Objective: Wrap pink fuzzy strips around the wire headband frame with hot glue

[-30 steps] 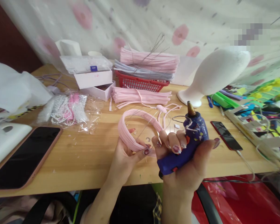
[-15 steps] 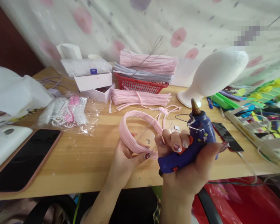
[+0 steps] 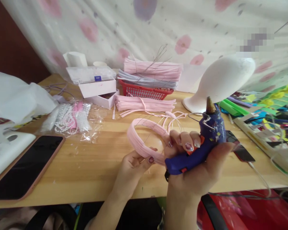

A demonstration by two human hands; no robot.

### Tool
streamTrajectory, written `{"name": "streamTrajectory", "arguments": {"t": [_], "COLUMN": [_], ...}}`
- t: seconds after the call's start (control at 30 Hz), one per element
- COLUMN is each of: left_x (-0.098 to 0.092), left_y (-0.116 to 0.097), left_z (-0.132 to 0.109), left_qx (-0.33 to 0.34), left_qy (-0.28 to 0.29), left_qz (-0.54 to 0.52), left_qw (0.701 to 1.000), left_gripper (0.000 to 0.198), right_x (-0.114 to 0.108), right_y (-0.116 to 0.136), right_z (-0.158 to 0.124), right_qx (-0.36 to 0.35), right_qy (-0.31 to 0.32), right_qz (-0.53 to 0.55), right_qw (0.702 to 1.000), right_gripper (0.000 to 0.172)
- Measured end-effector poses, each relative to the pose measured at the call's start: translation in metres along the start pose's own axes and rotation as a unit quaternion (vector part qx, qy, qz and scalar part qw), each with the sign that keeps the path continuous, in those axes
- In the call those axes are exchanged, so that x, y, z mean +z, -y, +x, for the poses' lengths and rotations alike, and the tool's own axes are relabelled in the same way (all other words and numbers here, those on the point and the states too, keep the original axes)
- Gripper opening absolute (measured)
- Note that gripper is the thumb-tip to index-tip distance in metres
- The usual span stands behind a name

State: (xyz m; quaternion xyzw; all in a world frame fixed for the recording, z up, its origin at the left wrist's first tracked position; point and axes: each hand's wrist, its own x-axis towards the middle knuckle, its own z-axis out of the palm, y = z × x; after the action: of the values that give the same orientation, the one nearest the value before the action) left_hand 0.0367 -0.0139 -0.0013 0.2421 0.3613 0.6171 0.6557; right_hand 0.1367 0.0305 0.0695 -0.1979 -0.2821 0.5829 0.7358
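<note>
A pink ribbed hoop, like a headband wound from thin strips point(image 3: 137, 140), is tilted above the table. My left hand point(image 3: 132, 167) pinches its near edge between thumb and fingers. In my right hand point(image 3: 199, 172) is a blue hot glue gun point(image 3: 212, 127), its brown nozzle pointing up and away. The right fingers wrap around its handle near the orange trigger, and the hand is close to the hoop's right side; whether it touches the hoop I cannot tell. Behind the hoop lies a pink strip bow point(image 3: 170, 115) with thin wires.
A bundle of pink strips point(image 3: 146, 104) lies before a red basket point(image 3: 146, 91) holding more bundles. White head form point(image 3: 220, 80) at back right. Bagged pearl strings point(image 3: 73, 118) and a large phone point(image 3: 26, 166) on the left; another phone point(image 3: 242, 151) and a power strip point(image 3: 259, 140) on the right.
The glue gun has shifted slightly right in my right hand's grip. The hoop and my left hand sit a little further right, and the whole view has tilted up slightly.
</note>
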Motion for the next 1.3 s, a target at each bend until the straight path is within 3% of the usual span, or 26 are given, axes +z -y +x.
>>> {"name": "streamTrajectory", "arguments": {"t": [0.13, 0.27, 0.43, 0.83, 1.13, 1.3], "left_x": [0.014, 0.025, 0.028, 0.025, 0.018, 0.005], "left_y": [0.008, 0.012, 0.010, 0.014, 0.014, 0.009], "left_z": [0.000, 0.002, 0.004, 0.003, 0.005, 0.005], "left_qx": [0.046, 0.034, 0.037, 0.067, 0.056, 0.086], "left_qy": [-0.067, -0.135, -0.093, -0.057, -0.084, -0.114], "left_qz": [0.016, -0.037, -0.074, -0.056, -0.048, -0.036], "left_qw": [0.997, 0.990, 0.992, 0.995, 0.994, 0.989], "left_gripper": [0.032, 0.038, 0.039, 0.030, 0.041, 0.032], "right_x": [0.000, -0.001, 0.000, -0.002, 0.000, 0.001], "right_y": [-0.005, -0.012, -0.016, -0.017, -0.013, -0.007], "right_z": [-0.002, -0.007, -0.008, -0.003, -0.001, -0.001], "right_qx": [-0.010, -0.015, -0.021, -0.015, -0.035, -0.032], "right_qy": [0.000, 0.024, 0.024, 0.023, -0.014, -0.036], "right_qz": [-0.003, -0.041, -0.032, -0.009, -0.006, -0.013], "right_qw": [1.000, 0.999, 0.999, 1.000, 0.999, 0.999], "right_gripper": [0.046, 0.045, 0.043, 0.043, 0.045, 0.047]}}
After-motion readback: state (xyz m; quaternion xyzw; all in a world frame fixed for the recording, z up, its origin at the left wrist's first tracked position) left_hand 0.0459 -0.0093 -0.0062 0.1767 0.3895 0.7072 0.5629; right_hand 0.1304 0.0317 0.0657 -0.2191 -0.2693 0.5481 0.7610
